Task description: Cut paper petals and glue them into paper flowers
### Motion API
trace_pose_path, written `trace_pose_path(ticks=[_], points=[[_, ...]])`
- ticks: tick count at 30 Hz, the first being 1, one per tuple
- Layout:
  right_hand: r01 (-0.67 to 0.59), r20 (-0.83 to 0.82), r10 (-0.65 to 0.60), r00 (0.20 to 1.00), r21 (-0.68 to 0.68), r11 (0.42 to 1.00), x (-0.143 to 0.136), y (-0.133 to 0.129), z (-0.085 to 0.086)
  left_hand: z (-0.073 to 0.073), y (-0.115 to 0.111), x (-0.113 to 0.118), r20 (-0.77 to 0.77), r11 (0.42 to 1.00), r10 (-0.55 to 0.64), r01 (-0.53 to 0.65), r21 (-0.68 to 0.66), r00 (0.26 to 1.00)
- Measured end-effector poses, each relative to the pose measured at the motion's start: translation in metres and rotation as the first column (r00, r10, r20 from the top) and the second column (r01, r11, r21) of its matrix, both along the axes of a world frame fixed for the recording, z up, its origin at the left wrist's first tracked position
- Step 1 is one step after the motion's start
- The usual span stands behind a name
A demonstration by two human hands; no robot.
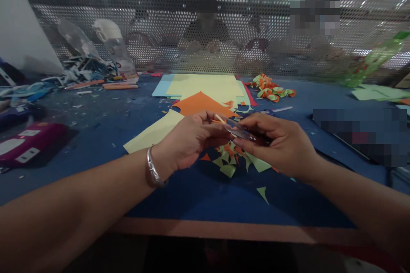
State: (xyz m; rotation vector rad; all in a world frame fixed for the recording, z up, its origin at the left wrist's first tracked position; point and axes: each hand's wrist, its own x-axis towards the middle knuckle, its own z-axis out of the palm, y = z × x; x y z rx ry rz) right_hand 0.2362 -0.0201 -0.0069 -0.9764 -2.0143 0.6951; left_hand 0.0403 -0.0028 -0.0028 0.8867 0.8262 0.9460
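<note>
My left hand (200, 136), with a silver bangle at the wrist, pinches a small pale yellow paper piece (219, 118) over the middle of the table. My right hand (272, 138) is closed around a pair of metal scissors (241, 131), whose blades point left and meet the paper by my left fingertips. Below and between the hands lie green and orange paper scraps (228, 170). Behind them is an orange sheet (200, 104), and a pale yellow sheet (150, 132) lies partly beneath my left forearm and hand.
Stacked coloured sheets (205, 84) lie at the back, beside a pile of orange and green cut pieces (272, 87). A magenta box (32, 143) is at left, a clear bottle (118, 51) at back left, and a green bottle (378, 57) at right. A perforated metal screen (160, 21) stands behind.
</note>
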Motion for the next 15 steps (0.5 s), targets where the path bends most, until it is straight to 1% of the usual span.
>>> trace_pose_path(ticks=[4,7,11,15], points=[[0.015,0.046,-0.017,0.999,0.051,0.999,-0.0007,-0.0004,0.0011,-0.0032,-0.0035,0.0010,0.000,0.999,-0.015,0.015,0.047,1.000],[0.027,0.044,-0.030,0.999,0.057,0.998,-0.0006,0.0003,0.0011,-0.0065,-0.0054,0.0008,-0.002,0.995,-0.046,0.046,0.091,0.999],[0.034,0.020,-0.034,0.999,0.019,0.999,-0.0012,0.0018,0.0021,-0.0079,-0.0071,0.0018,-0.032,0.989,-0.054,0.058,0.138,0.998],[0.045,-0.038,-0.047,0.998,-0.053,0.998,-0.0025,0.0034,0.0048,-0.0052,-0.0099,0.0043,-0.070,0.980,-0.076,0.088,0.180,0.995]])
